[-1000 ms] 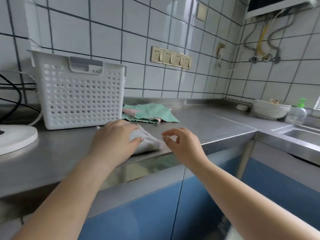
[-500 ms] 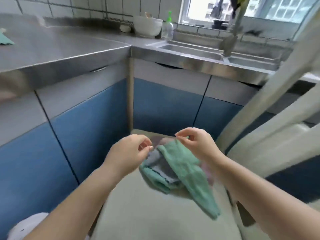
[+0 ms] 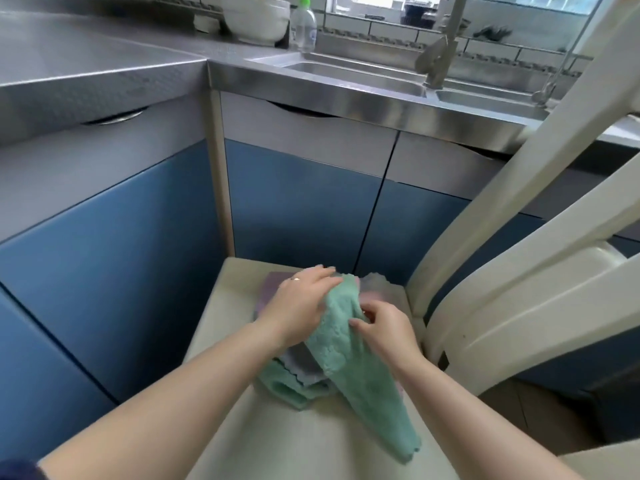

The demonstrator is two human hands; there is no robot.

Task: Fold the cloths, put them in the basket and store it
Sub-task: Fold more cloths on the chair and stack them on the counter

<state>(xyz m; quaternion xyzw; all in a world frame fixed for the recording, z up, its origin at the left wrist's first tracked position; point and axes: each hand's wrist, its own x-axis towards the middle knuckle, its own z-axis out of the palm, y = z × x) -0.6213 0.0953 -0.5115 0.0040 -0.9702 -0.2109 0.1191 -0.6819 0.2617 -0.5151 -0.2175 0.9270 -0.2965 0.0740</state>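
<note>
Cloth (image 3: pixel 360 358) hung green between both hands: left hand (image 3: pixel 301 310) clutched its top, right hand (image 3: pixel 388 327) pinched the edge just beside. Under them lay more cloths (image 3: pixel 298 375) on a chair (image 3: pixel 242 427). A loose pinch could have dropped the tail off the seat.

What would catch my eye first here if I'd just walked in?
Two bare hands meet low in the middle: the left hand and right hand both grip a green cloth, whose free end trails toward the viewer. Under it lies a heap of more cloths on a cream chair seat. Behind stand blue cabinets, and at the top a steel sink beside a white bowl.
</note>
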